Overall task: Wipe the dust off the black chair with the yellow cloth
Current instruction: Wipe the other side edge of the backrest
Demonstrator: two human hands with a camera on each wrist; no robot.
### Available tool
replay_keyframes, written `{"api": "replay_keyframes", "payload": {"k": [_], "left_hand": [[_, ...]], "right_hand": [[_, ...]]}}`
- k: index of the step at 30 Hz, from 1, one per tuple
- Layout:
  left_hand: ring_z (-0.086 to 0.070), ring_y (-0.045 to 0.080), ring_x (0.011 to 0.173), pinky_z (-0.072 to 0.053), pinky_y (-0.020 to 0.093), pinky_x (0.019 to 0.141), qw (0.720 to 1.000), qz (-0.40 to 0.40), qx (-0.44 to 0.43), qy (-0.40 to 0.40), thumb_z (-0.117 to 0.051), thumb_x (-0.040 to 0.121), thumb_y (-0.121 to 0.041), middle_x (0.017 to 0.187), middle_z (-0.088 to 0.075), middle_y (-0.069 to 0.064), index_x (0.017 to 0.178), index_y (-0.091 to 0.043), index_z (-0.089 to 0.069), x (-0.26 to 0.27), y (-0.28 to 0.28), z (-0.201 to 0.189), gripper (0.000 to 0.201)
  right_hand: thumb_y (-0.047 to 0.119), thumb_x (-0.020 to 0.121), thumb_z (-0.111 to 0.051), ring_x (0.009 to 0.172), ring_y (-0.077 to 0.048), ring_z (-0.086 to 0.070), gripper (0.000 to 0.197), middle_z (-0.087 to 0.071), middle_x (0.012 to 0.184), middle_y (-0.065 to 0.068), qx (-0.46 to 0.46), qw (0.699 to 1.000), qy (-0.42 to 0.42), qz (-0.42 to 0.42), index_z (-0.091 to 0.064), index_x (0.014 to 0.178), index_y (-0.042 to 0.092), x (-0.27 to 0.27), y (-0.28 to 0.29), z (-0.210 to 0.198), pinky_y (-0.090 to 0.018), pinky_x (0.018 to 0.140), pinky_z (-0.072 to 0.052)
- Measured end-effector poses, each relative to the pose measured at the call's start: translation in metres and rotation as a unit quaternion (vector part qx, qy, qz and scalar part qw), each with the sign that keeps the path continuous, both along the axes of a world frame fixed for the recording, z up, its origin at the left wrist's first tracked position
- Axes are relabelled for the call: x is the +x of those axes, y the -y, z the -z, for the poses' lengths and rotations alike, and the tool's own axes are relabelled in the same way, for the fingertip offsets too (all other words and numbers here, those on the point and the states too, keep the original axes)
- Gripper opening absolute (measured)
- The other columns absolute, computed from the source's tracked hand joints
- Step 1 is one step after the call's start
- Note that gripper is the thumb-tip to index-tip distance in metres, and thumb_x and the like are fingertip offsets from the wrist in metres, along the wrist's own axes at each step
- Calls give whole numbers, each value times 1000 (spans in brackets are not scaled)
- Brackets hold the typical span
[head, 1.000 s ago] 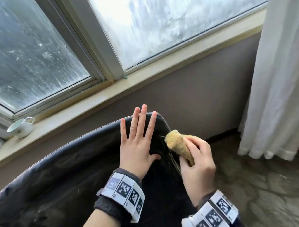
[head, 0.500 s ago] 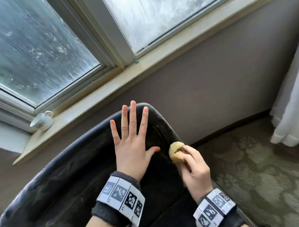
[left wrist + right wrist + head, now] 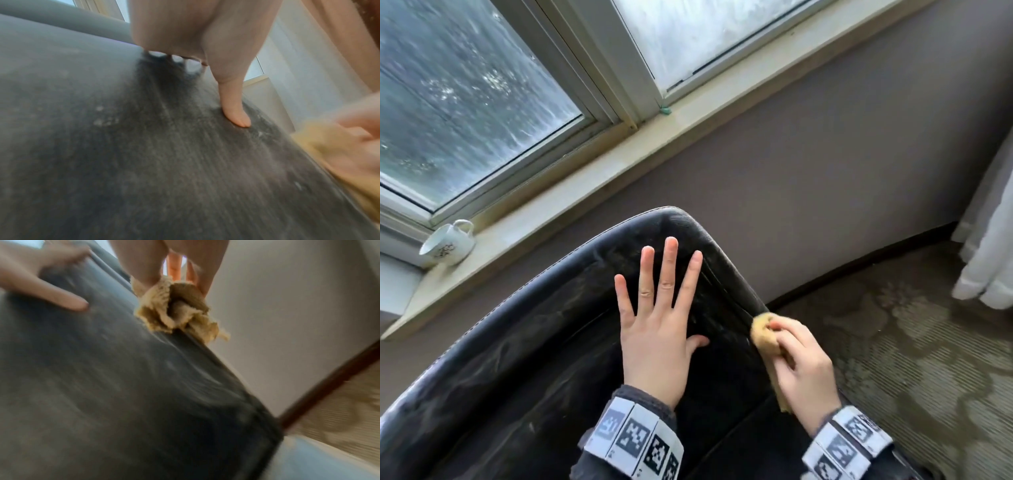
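The black leather chair point(image 3: 524, 346) fills the lower left of the head view, its dusty backrest streaked grey point(image 3: 144, 154) point(image 3: 102, 386). My left hand point(image 3: 657, 318) lies flat on the backrest with fingers spread and straight, thumb point(image 3: 236, 116) pressed to the leather. My right hand point(image 3: 801, 366) grips the bunched yellow cloth point(image 3: 763, 335) and holds it against the chair's right edge seam. The cloth point(image 3: 176, 311) hangs crumpled below my fingers and shows blurred at the right of the left wrist view point(image 3: 337, 151).
A white cup point(image 3: 448, 244) lies tipped on the beige window sill point(image 3: 585, 192) behind the chair. A grey wall point(image 3: 825, 171) stands close behind the backrest. Patterned carpet point(image 3: 928, 359) spreads to the right, with a white curtain point(image 3: 989, 222) at the far right.
My right hand has slid the cloth down the chair's right edge, towards me. My left hand has stayed flat on the backrest. The view has swung left.
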State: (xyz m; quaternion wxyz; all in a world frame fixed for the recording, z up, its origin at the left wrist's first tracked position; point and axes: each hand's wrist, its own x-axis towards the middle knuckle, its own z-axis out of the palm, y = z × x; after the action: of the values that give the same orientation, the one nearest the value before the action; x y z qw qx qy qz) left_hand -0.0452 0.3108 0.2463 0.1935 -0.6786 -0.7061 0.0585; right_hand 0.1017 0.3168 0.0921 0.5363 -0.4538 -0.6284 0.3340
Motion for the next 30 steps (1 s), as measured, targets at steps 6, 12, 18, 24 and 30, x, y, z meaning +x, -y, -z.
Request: {"api": "replay_keyframes", "payload": {"k": [6, 12, 18, 24, 30], "left_hand": [[18, 24, 142, 17, 47, 112, 1000, -21, 7, 1, -89, 44, -38, 155, 17, 0, 147, -28, -5, 4, 6, 3, 133], [16, 23, 142, 14, 46, 113, 999, -38, 32, 16, -87, 50, -29, 154, 19, -2, 147, -24, -6, 12, 11, 13, 127], [14, 22, 143, 8, 47, 114, 998, -56, 39, 9, -86, 53, -32, 155, 15, -2, 147, -23, -6, 5, 14, 20, 124], [13, 22, 143, 5, 46, 114, 998, -51, 47, 11, -83, 58, -30, 155, 12, -1, 148, -24, -4, 3, 16, 22, 120], [8, 22, 144, 0, 47, 114, 997, -28, 69, 6, -66, 73, -8, 155, 13, -3, 148, -24, -4, -3, 18, 24, 98]], "right_hand": [[0, 71, -70, 85, -5, -56, 24, -61, 93, 15, -105, 993, 42, 44, -68, 85, 18, 44, 4, 8, 3, 79, -35], [12, 79, -66, 98, -10, -60, 15, -65, 104, -1, 21, 997, -75, -5, -71, 93, 10, -21, -21, -72, -17, 92, -44], [-3, 67, -58, 92, -15, -56, 27, -59, 104, 1, 18, 999, 28, -3, -59, 84, 18, -11, 6, 8, -10, 89, -38], [-10, 64, -61, 92, -24, -60, 35, -57, 102, -5, 68, 996, -9, 63, -70, 89, 12, -8, 8, -30, -31, 82, -49], [6, 90, -49, 96, -30, -54, 18, -51, 111, -10, 253, 966, 53, 28, -67, 88, 10, -54, -13, -47, -41, 80, -51]]}}
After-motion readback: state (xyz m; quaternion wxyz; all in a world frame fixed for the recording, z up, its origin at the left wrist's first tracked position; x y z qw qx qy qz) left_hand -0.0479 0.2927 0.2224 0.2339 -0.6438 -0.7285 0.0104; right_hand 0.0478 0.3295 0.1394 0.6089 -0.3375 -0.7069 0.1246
